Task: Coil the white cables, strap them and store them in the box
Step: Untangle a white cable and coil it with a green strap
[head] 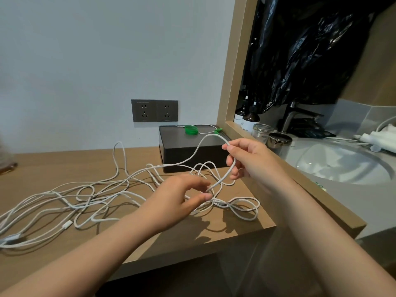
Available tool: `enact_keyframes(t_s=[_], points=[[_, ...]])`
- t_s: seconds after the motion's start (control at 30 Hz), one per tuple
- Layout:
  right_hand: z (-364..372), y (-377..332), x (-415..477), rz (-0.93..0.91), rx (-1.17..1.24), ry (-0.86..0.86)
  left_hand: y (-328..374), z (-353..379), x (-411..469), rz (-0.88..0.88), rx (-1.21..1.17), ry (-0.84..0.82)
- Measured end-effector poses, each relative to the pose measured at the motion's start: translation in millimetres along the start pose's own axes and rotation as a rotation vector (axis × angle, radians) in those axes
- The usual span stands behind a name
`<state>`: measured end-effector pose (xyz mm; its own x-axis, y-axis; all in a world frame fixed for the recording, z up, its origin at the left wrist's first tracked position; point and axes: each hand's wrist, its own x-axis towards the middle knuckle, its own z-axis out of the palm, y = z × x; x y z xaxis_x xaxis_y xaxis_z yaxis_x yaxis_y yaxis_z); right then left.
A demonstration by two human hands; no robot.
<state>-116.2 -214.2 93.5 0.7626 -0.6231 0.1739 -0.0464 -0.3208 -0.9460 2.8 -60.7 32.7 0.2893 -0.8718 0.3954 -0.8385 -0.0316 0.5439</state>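
- While its thumb and fingers pinch a raised loop of white cable, the right hand hovers above the table.
- Left hand pinches that cable lower down.
- More cables sprawl tangled across the table; the black box sits behind.

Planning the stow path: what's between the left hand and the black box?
Head view: only loose white cable loops on the wooden desk lie between the left hand and the black box.

Right hand pinches a raised loop of white cable; left hand pinches the same cable lower down. More cables sprawl tangled across the wooden counter, before a dark box.
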Motion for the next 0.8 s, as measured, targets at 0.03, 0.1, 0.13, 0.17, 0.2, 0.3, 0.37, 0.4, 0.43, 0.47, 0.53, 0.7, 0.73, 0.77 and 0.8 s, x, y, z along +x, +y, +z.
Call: enact_keyframes(t_s=[0.03,0.1,0.13,0.17,0.2,0.3,0.37,0.4,0.43,0.47,0.53,0.7,0.73,0.77,0.8], points=[[0,-2,0,-0.007,0.015,-0.004,3,-1,0,0.019,0.002,0.007],[-1,-5,0,-0.013,0.036,0.004,8,-4,0,0.044,-0.02,0.032],[-2,-6,0,-0.009,0.052,0.02,9,-7,0,0.047,-0.026,0.048],[-4,-7,1,0.001,0.098,0.034,10,-10,-1,0.047,-0.024,0.065],[-6,-8,2,0.018,0.189,0.035,10,-13,-1,0.046,-0.017,0.082],[-12,-15,4,0.079,0.585,-0.001,8,-21,-2,0.023,0.008,0.104],[-19,-18,8,0.092,0.779,0.045,3,-26,-4,0.019,0.04,0.097],[-23,-19,10,0.081,0.802,0.073,0,-28,-6,0.008,0.051,0.101],[-26,-21,11,0.061,0.773,0.086,-3,-30,-8,-0.006,0.052,0.114],[-28,-22,11,0.038,0.719,0.08,-5,-32,-10,-0.024,0.038,0.135],[-27,-23,9,-0.01,0.619,0.046,-8,-34,-13,-0.059,-0.008,0.166],[-23,-27,7,-0.234,0.263,0.162,-7,-40,-11,-0.078,-0.069,0.195],[-24,-28,8,-0.293,0.161,0.229,-5,-42,-9,-0.074,-0.075,0.199],[-26,-30,9,-0.353,0.055,0.29,-4,-43,-7,-0.07,-0.087,0.205],[-28,-30,10,-0.408,-0.079,0.345,-3,-44,-6,-0.065,-0.098,0.21]])
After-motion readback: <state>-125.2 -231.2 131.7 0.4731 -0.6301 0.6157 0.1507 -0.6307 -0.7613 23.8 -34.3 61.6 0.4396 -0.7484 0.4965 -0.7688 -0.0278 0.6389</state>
